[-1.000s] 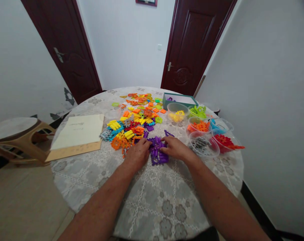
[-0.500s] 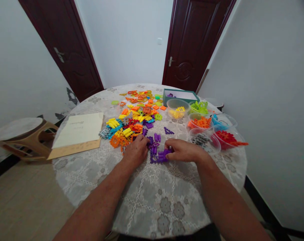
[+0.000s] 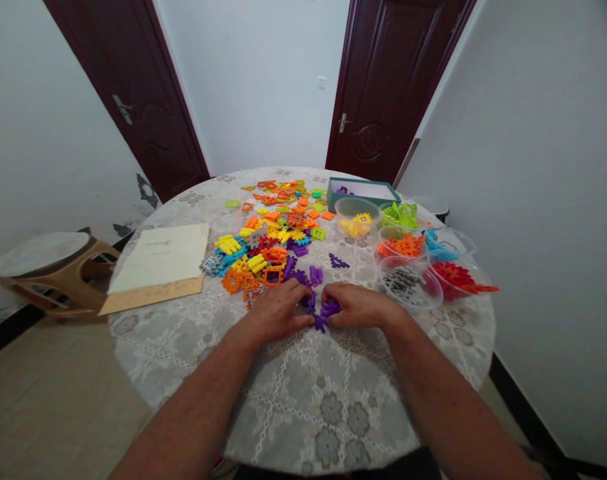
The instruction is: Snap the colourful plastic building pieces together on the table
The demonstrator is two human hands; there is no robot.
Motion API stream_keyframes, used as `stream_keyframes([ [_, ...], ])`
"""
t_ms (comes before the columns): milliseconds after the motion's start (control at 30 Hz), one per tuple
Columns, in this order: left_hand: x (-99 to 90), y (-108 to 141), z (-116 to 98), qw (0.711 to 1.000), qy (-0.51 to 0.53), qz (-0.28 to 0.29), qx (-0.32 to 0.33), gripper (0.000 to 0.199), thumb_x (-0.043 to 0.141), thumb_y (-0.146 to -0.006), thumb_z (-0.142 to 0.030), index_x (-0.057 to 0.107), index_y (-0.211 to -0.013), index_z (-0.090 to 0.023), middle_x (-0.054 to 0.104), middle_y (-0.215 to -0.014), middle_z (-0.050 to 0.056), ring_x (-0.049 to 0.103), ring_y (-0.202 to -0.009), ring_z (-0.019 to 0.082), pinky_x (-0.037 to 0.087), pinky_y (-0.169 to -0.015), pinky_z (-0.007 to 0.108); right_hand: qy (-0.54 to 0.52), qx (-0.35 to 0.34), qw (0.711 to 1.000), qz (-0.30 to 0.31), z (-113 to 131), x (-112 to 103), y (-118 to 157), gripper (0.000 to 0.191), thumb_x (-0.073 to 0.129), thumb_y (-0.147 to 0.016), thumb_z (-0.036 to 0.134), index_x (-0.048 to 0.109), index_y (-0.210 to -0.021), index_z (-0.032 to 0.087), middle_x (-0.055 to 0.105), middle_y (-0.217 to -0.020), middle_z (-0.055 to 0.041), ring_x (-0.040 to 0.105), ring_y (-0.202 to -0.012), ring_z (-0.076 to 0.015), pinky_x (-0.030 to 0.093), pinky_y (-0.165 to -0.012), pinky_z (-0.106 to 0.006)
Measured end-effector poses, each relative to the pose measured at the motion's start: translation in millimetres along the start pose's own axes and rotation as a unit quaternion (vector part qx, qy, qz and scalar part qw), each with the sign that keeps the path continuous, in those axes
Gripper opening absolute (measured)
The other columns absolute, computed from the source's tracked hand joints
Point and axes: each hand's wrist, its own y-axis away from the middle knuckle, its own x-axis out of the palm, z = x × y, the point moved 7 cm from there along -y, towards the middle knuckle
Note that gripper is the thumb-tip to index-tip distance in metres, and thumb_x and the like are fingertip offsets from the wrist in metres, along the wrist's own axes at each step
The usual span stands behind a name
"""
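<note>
Purple plastic pieces (image 3: 319, 323) lie between my two hands near the middle of the table. My left hand (image 3: 277, 309) has its fingers curled around the left side of these pieces, thumb at the near edge. My right hand (image 3: 356, 305) closes on the purple pieces at the right side. Fingers partly cover the pieces, so their exact outline is hidden. Just beyond my hands sits a short purple piece (image 3: 316, 275), with a purple triangular piece (image 3: 339, 261) farther back. A mixed heap of colourful pieces (image 3: 263, 250) spreads behind my left hand.
Clear bowls hold yellow (image 3: 356, 225), green (image 3: 399, 215), orange (image 3: 402, 245), grey (image 3: 406, 283), blue (image 3: 439, 243) and red pieces (image 3: 453, 273) at the right. A green box (image 3: 364, 200) stands behind them. Paper sheets (image 3: 158, 260) lie at the left on the round table.
My left hand has come down and right onto the purple pieces, its thumb now at their near edge. My right hand has shifted slightly left, and both hands are closer together.
</note>
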Motion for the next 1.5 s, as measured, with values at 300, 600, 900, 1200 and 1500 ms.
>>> stream_keyframes([
  [300, 2.1, 0.2, 1.1, 0.996, 0.088, -0.005, -0.002, 0.027, 0.075, -0.085, -0.031, 0.061, -0.108, -0.026, 0.069, -0.102, 0.003, 0.064, -0.089, 0.022, 0.044, -0.073, 0.031, -0.121, -0.033, 0.992, -0.003, 2.5, -18.7, 9.6, 0.022, 0.069, -0.082, 0.024, 0.065, -0.104, 0.023, 0.066, -0.092, 0.0011, 0.057, -0.081, -0.0167, 0.041, -0.070, -0.026],
  [600, -9.2, -5.8, 9.6, 0.968, 0.226, -0.070, -0.080, 0.017, 0.059, -0.095, -0.033, 0.063, -0.109, -0.024, 0.067, -0.084, -0.001, 0.061, -0.075, 0.017, 0.043, -0.068, 0.027, -0.269, -0.042, 0.962, -0.039, 1.3, -24.9, 7.9, 0.018, 0.069, -0.088, 0.033, 0.067, -0.102, 0.022, 0.066, -0.089, 0.0010, 0.058, -0.079, -0.0158, 0.046, -0.068, -0.025],
  [900, -4.8, -11.4, 18.8, 0.916, 0.376, -0.104, -0.098, 0.029, 0.062, -0.094, -0.038, 0.066, -0.117, -0.020, 0.068, -0.083, 0.000, 0.061, -0.071, 0.015, 0.046, -0.063, 0.026, -0.334, -0.035, 0.941, -0.045, 8.6, -1.1, -9.9, 0.020, 0.071, -0.086, 0.033, 0.060, -0.099, 0.022, 0.065, -0.089, 0.0021, 0.059, -0.072, -0.0130, 0.047, -0.063, -0.023],
  [1200, -13.3, -9.7, 5.4, 0.957, 0.229, -0.165, -0.071, 0.024, 0.052, -0.102, -0.035, 0.070, -0.110, -0.022, 0.075, -0.097, 0.004, 0.070, -0.090, 0.021, 0.051, -0.083, 0.033, -0.230, 0.036, 0.960, -0.156, 4.5, -28.6, -2.1, 0.041, 0.069, -0.087, 0.025, 0.060, -0.127, 0.025, 0.068, -0.095, -0.0014, 0.062, -0.077, -0.0163, 0.048, -0.067, -0.027],
  [1500, 14.1, -9.2, -3.9, 0.988, 0.066, -0.141, 0.009, 0.022, 0.058, -0.099, -0.031, 0.066, -0.118, -0.022, 0.069, -0.109, 0.008, 0.068, -0.101, 0.023, 0.054, -0.088, 0.035, -0.176, 0.109, 0.976, -0.067, -4.0, -89.6, 18.1, 0.019, 0.069, -0.090, 0.034, 0.062, -0.102, 0.021, 0.065, -0.072, 0.0007, 0.060, -0.056, -0.0134, 0.043, -0.050, -0.023],
])
